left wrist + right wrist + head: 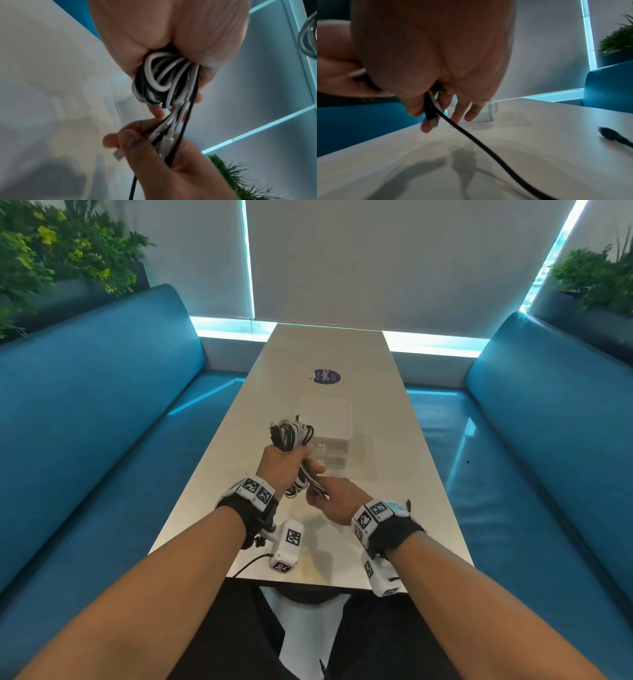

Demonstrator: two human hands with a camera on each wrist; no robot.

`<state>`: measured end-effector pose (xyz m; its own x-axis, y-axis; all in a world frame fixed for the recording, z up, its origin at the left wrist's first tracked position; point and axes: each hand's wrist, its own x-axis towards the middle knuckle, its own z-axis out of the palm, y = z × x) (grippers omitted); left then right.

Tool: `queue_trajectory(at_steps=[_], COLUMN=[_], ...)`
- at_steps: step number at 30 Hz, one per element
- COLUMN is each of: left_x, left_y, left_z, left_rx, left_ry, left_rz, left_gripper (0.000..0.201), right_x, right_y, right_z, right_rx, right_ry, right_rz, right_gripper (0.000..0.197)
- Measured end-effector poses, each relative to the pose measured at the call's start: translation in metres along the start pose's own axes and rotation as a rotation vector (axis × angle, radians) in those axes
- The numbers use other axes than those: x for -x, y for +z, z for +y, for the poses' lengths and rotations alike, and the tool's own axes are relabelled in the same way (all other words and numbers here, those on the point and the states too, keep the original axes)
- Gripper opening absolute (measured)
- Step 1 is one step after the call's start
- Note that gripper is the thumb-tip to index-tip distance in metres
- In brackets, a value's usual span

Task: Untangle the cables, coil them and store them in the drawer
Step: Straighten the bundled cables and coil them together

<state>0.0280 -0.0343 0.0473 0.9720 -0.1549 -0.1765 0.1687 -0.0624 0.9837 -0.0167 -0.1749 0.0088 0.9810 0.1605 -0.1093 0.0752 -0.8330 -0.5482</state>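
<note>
My left hand [282, 465] grips a bundle of black and white cables [291, 433] in a fist above the table; loops stick out above and below the fist [157, 79]. Just below it, my right hand [329, 496] pinches several loose cable ends [164, 140], white and black, between thumb and fingers. A black plug [432, 119] hangs from the right hand, and a black cable [488, 150] trails down toward me. The small white drawer unit [330, 433] stands on the table right behind the hands, its drawers closed as far as I can see.
The long white table [376, 405] carries a round purple sticker [326, 376] farther back. Blue benches [102, 422] flank both sides, with plants behind them. Another black cable end [612, 136] shows at the right in the right wrist view.
</note>
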Motion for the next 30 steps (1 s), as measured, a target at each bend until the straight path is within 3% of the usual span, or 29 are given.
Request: queue_trajectory(at_steps=[3,9,15,20,26,30], left_x=[0.001,0.001,-0.001,-0.003,0.001,0.009], left_y=[-0.001,0.000,-0.008,-0.011,-0.017,-0.010], left_z=[0.002,-0.001,0.001,0.005,-0.008,-0.016], left_rx=[-0.007,-0.065,-0.093,-0.149,-0.375,-0.474], left_ry=[0.011,0.014,0.007,0.081,0.170,0.225], left_rz=[0.015,0.116,0.128,0.097,-0.111,-0.265], left_gripper=[0.032,0.008,0.016,0.021,0.025,0.021], right_x=[0.005,0.003,0.003,0.005,0.002,-0.002], right_y=[-0.001,0.003,0.002,0.003,-0.011,-0.016], right_z=[0.003,-0.008,0.008,0.012,0.014,0.008], right_rx=[-0.107,-0.091,0.003,0.033,-0.026,-0.049], right_ry=[0.066,0.088,0.119,0.139,0.213,0.243], right_rz=[-0.032,-0.109,-0.106,-0.079,-0.083,0.021], right_gripper=[0.017,0.020,0.021,0.024,0.025,0.030])
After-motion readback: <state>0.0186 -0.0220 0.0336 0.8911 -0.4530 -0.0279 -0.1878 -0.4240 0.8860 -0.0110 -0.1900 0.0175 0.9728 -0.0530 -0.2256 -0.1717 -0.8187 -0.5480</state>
